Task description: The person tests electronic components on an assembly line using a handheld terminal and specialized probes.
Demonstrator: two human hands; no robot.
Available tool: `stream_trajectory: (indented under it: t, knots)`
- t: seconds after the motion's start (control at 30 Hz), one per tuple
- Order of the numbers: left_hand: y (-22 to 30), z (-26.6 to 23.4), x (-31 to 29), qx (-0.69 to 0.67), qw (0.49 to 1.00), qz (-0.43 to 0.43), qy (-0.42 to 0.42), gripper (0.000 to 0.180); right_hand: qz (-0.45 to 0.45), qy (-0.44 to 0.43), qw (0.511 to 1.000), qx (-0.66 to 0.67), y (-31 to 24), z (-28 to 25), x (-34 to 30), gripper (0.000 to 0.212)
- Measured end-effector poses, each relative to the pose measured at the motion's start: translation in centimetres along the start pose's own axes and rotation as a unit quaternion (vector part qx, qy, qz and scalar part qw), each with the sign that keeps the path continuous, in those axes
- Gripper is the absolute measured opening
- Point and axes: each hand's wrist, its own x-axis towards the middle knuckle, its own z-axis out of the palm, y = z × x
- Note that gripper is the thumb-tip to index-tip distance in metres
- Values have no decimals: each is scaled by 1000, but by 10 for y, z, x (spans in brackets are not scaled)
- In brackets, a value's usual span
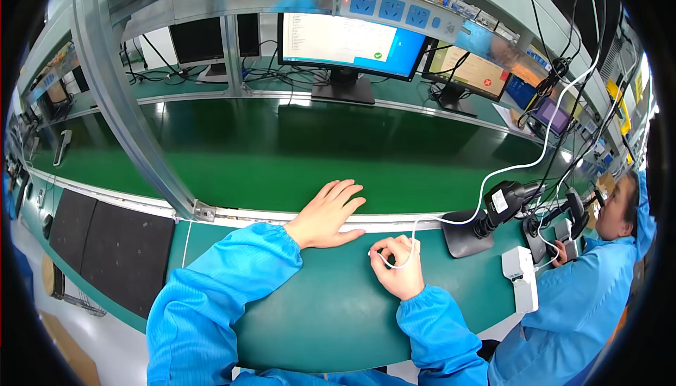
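My left hand [327, 216] lies flat across the aluminium rail at the bench's far edge, fingers spread toward the green conveyor belt [282, 168]. Nothing is in it. Over the green bench top [317, 308], my right hand [399, 268] is closed on a white cable [517, 167]. The cable loops round the fingers, and a small end of it pokes out at the thumb side. From there it runs over the rail and up to the right. A black handheld scanner [508, 199] on its stand [468, 235] is to the right of my right hand.
A co-worker in blue [570, 308] sits close on the right, beside white adapter blocks [520, 278]. Black mats [116, 245] cover the bench at left. A metal post [127, 104] rises at the rail. Monitors [352, 45] stand beyond the belt, under a power strip [398, 9].
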Motion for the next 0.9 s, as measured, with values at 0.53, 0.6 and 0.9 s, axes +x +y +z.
stream_trajectory:
  t: [0.53,0.6,0.9]
  knots:
    - [-1,3,2,6,1000,8,-26,59,-31,7,998,51,-6,1,6,10]
    - [-1,3,3,7,1000,7,-26,59,-42,1,997,61,-8,0,8,9]
    - [-1,3,3,4,999,-6,-46,62,-49,18,996,74,-7,1,8,9]
